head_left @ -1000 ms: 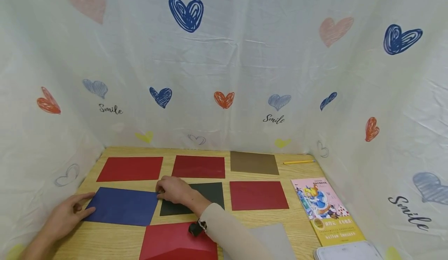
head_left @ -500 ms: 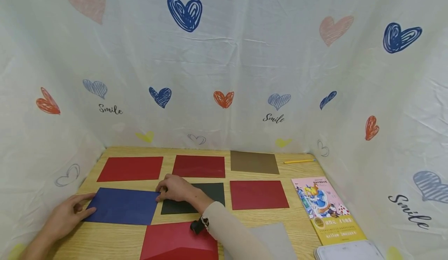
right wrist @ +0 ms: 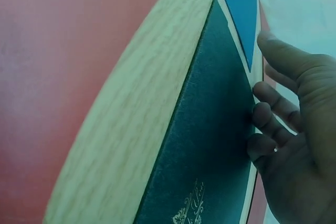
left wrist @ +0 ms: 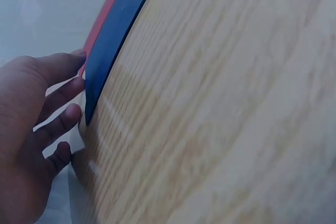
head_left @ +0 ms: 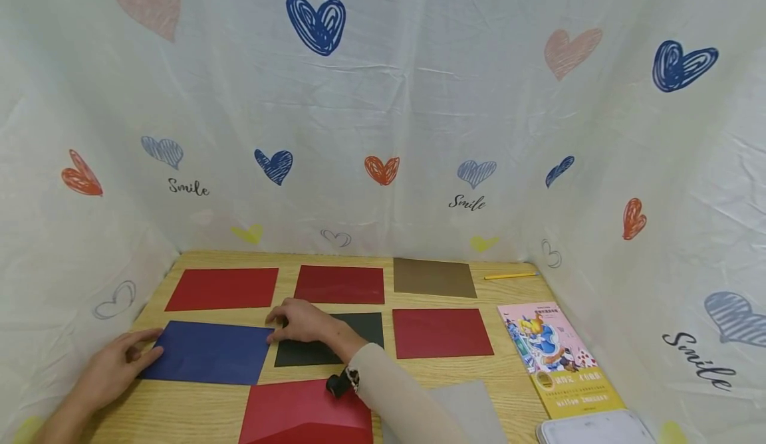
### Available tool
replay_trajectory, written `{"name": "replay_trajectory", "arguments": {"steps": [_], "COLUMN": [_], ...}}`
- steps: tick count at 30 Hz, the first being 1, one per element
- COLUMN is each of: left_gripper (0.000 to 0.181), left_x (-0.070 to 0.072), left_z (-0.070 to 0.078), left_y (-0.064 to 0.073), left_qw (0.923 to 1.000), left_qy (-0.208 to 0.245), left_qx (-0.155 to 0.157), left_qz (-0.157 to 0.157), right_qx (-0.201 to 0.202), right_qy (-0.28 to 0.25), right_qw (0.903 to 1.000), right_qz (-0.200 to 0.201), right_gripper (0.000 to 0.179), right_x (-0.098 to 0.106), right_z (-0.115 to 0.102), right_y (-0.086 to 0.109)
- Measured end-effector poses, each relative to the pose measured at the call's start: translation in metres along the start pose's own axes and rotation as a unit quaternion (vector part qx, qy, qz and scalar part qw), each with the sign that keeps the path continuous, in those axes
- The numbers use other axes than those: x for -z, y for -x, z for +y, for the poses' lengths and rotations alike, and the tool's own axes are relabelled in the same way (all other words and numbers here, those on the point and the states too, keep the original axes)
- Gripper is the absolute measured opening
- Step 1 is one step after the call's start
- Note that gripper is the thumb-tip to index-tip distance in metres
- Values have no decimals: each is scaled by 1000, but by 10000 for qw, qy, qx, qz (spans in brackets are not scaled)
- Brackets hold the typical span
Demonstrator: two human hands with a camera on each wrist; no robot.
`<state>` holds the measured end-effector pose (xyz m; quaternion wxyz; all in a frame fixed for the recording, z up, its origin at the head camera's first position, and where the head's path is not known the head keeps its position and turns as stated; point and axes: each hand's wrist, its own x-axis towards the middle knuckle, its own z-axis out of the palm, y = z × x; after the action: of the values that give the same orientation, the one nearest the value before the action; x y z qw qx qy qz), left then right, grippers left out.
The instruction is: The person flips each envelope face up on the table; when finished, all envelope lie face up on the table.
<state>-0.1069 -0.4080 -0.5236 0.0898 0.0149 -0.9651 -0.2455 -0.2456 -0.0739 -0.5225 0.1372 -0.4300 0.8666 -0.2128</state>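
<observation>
on the woodgrain table (head_left: 173, 407) before heart-printed cloth (head_left: 419, 45), loosely spread hands (head_left: 114, 367) (head_left: 305, 323) flank, perhaps touch, blue card (head_left: 206, 352).

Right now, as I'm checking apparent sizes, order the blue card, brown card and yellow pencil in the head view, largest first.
1. blue card
2. brown card
3. yellow pencil
The brown card lies farther away; true sizes unsure.

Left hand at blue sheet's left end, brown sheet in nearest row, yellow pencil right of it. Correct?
Row's wrong: head view shows the brown sheet in the farthest row. Rest correct: left hand at the left end of the blue sheet, yellow pencil right of the brown one.
</observation>
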Motion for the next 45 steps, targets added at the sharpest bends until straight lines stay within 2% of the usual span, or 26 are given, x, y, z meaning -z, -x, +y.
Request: {"name": "replay_trajectory", "arguments": {"steps": [5, 12, 16, 20, 25, 32, 39, 45], "left_gripper": [48, 59, 60, 60, 62, 59, 61, 55], "left_x": [-1, -2, -4, -6, -11, -17, -14, -14], "left_z": [-1, -1, 2, 4, 5, 10, 17, 13], "left_y": [-10, -31, -40, -45, -49, -54, -56, -56], "left_qw": [9995, 9998, 9996, 9995, 9994, 9977, 9942, 9920], "left_qy": [199, 146, 166, 175, 209, 453, 773, 895], "left_qx": [-187, 96, 173, 179, 206, 448, 738, 747], "left_qz": [166, 80, 130, 189, 185, 238, 114, 491], "right_qx": [-177, -642, -731, -747, -695, -546, -496, -431], "right_qy": [-290, -998, -1151, -1063, -641, -218, -242, -455], "right_qw": [9990, 9909, 9881, 9891, 9932, 9965, 9975, 9969], "right_qz": [305, 640, 707, 698, 682, 591, 435, 484], "right_gripper": [46, 52, 53, 53, 53, 50, 52, 51], "right_x": [4, 6, 6, 6, 6, 7, 10, 9], "right_z": [4, 8, 8, 7, 6, 4, 1, 3], "right_y": [-4, -5, -5, -6, -7, -7, -6, -5]}}
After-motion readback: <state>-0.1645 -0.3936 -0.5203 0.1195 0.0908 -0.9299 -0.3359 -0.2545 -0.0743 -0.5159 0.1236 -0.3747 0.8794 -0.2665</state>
